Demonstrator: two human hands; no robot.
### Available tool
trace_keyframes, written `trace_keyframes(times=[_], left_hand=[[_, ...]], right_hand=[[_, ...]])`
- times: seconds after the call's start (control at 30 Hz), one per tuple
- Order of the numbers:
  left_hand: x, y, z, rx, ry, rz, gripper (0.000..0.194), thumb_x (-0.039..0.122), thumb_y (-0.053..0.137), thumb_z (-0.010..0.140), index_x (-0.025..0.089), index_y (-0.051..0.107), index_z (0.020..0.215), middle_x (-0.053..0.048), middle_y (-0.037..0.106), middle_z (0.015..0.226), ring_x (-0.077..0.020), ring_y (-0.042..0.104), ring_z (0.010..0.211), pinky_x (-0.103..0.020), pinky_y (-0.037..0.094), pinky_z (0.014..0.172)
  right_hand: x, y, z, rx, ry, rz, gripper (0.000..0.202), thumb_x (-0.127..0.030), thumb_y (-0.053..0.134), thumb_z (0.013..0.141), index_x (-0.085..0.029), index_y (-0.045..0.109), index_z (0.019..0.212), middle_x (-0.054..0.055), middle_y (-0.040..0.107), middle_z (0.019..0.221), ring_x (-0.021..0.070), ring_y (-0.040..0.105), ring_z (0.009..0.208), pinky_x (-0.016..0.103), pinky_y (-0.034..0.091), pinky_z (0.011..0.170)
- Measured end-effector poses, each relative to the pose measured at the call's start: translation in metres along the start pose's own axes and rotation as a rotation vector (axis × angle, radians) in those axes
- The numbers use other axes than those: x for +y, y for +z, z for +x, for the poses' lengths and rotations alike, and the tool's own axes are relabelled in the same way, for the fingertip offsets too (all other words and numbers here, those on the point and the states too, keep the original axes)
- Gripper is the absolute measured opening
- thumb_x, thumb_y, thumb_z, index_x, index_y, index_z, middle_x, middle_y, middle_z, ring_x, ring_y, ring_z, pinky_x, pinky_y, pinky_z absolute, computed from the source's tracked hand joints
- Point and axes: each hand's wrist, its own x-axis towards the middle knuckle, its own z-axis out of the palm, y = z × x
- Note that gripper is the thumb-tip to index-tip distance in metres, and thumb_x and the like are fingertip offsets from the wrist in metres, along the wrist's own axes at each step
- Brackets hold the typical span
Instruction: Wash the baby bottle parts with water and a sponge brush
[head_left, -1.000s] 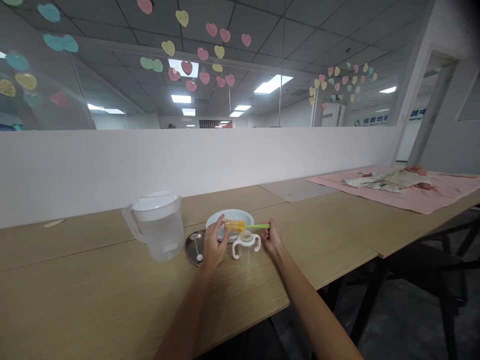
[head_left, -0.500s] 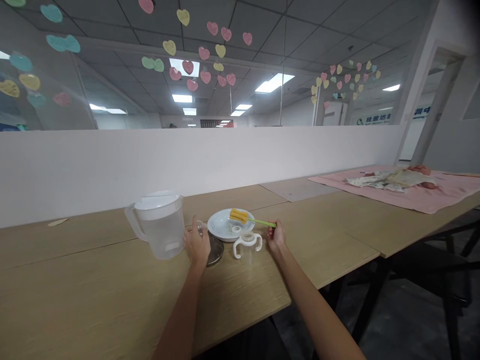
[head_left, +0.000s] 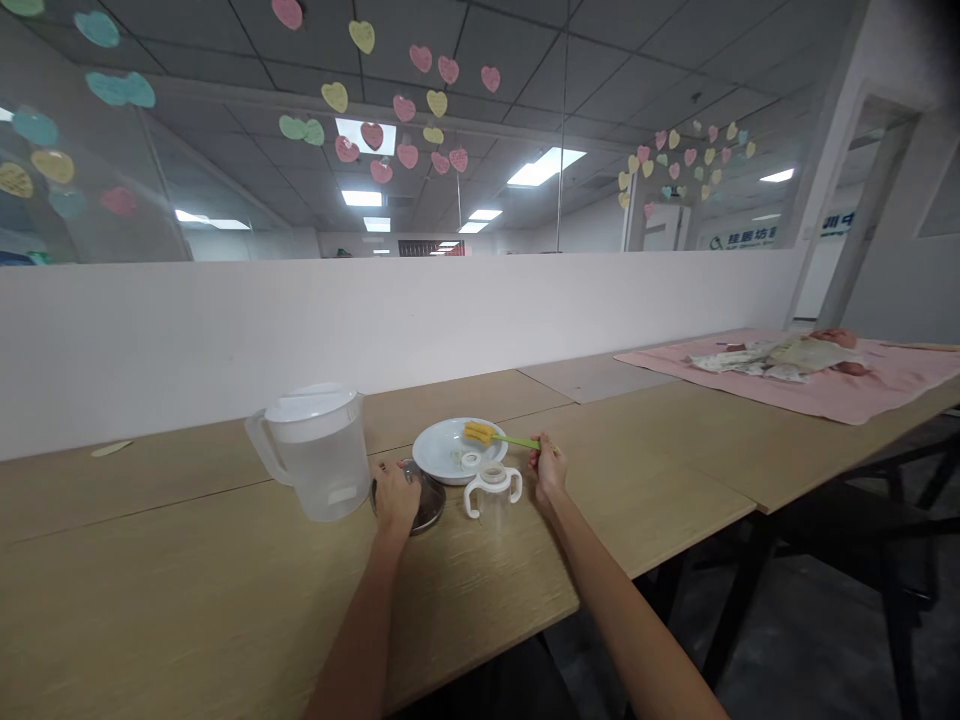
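My right hand [head_left: 547, 470] grips the green handle of a bottle brush [head_left: 491, 436] whose yellow sponge head rests on a white plate [head_left: 442, 446]. A small white ring [head_left: 470, 460] also lies on that plate. A clear baby bottle with two white handles [head_left: 493, 490] stands in front of the plate, between my hands. My left hand [head_left: 395, 500] rests on a small metal dish [head_left: 430, 507] just left of the bottle; whether it grips anything is hidden. A clear plastic jug with a white lid [head_left: 319, 450] stands to the left of that hand.
A long wooden table [head_left: 187, 580] runs along a white partition [head_left: 375, 310]. A pink cloth [head_left: 840, 385] with a doll and fabric lies at the far right. The table edge and black legs [head_left: 742, 600] are to my right. A small pale stick [head_left: 111, 449] lies far left.
My left hand left the sponge head, swung left toward the jug, then came down on the metal dish. The right hand lowered the brush so its sponge rests on the plate.
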Motion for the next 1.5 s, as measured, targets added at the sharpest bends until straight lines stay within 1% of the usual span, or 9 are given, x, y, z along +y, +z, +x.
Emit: trace_keyframes(times=[0.27,0.43,0.53,0.63,0.73,0.87,1.0,1.2,1.5], left_hand=[[-0.002,0.004,0.000,-0.056,0.083,0.024,0.026,0.021,0.048,0.084,0.014,0.066,0.102,-0.016,0.057,0.120,-0.0268,0.056,0.114,-0.035,0.045,0.092],[0.003,-0.002,-0.003,0.093,0.168,0.008,0.032,0.022,0.044,0.087,0.015,0.062,0.113,-0.016,0.060,0.117,-0.0274,0.056,0.113,-0.039,0.045,0.092],[0.010,-0.006,-0.005,0.136,0.305,-0.032,0.031,0.023,0.041,0.090,0.016,0.060,0.114,-0.013,0.063,0.111,-0.0258,0.056,0.110,-0.039,0.044,0.094],[0.016,-0.006,-0.008,0.068,0.508,-0.015,0.029,0.024,0.040,0.092,0.018,0.064,0.106,-0.011,0.067,0.105,-0.0250,0.058,0.106,-0.040,0.042,0.096],[0.017,-0.002,-0.011,0.016,0.604,0.035,0.031,0.025,0.037,0.094,0.018,0.067,0.100,-0.010,0.069,0.100,-0.0252,0.058,0.104,-0.040,0.041,0.096],[0.015,0.002,-0.011,0.012,0.608,0.022,0.032,0.027,0.038,0.094,0.018,0.067,0.103,-0.010,0.069,0.105,-0.0253,0.057,0.108,-0.041,0.040,0.098],[0.014,0.006,-0.012,-0.030,0.635,0.033,0.032,0.028,0.039,0.095,0.019,0.068,0.102,-0.009,0.069,0.110,-0.0253,0.053,0.117,-0.043,0.034,0.105],[0.020,0.013,-0.021,-0.006,0.544,0.062,0.032,0.032,0.040,0.095,0.024,0.070,0.100,-0.009,0.066,0.117,-0.0313,0.045,0.126,-0.058,0.022,0.107],[0.027,0.004,-0.025,0.008,0.549,0.095,0.032,0.035,0.041,0.095,0.025,0.071,0.095,-0.009,0.070,0.108,-0.0333,0.048,0.122,-0.066,0.012,0.106]], right_hand=[[0.006,0.004,-0.003,-0.098,-0.080,-0.061,0.031,-0.047,0.072,0.065,-0.017,0.065,0.070,-0.007,0.052,0.050,0.0059,0.042,0.045,0.018,0.034,0.044],[0.010,0.005,-0.004,-0.202,-0.056,-0.090,0.033,-0.048,0.073,0.063,-0.016,0.068,0.070,-0.006,0.050,0.048,0.0065,0.041,0.045,0.019,0.033,0.042],[0.010,0.007,-0.005,-0.229,-0.030,-0.076,0.034,-0.050,0.072,0.065,-0.016,0.067,0.068,-0.006,0.049,0.048,0.0066,0.041,0.044,0.018,0.034,0.042],[0.008,0.007,-0.006,-0.234,0.004,-0.039,0.032,-0.048,0.071,0.067,-0.017,0.066,0.069,-0.006,0.049,0.048,0.0073,0.043,0.045,0.019,0.036,0.042],[0.004,0.005,-0.004,-0.198,0.014,0.022,0.028,-0.046,0.069,0.070,-0.018,0.066,0.073,-0.006,0.051,0.051,0.0072,0.044,0.045,0.019,0.038,0.043],[0.004,0.004,-0.003,-0.147,-0.021,0.017,0.028,-0.046,0.070,0.069,-0.019,0.067,0.077,-0.006,0.054,0.054,0.0068,0.044,0.046,0.018,0.038,0.044],[0.008,0.006,-0.006,-0.215,-0.013,-0.062,0.034,-0.048,0.072,0.064,-0.016,0.068,0.074,-0.005,0.054,0.051,0.0060,0.043,0.045,0.017,0.035,0.043],[0.005,0.008,-0.008,-0.245,0.051,-0.028,0.030,-0.045,0.072,0.066,-0.016,0.067,0.071,-0.005,0.052,0.049,0.0066,0.043,0.044,0.018,0.034,0.041],[0.007,0.006,-0.005,-0.217,0.085,-0.013,0.027,-0.043,0.072,0.069,-0.016,0.065,0.071,-0.006,0.049,0.049,0.0058,0.042,0.043,0.016,0.034,0.040]])
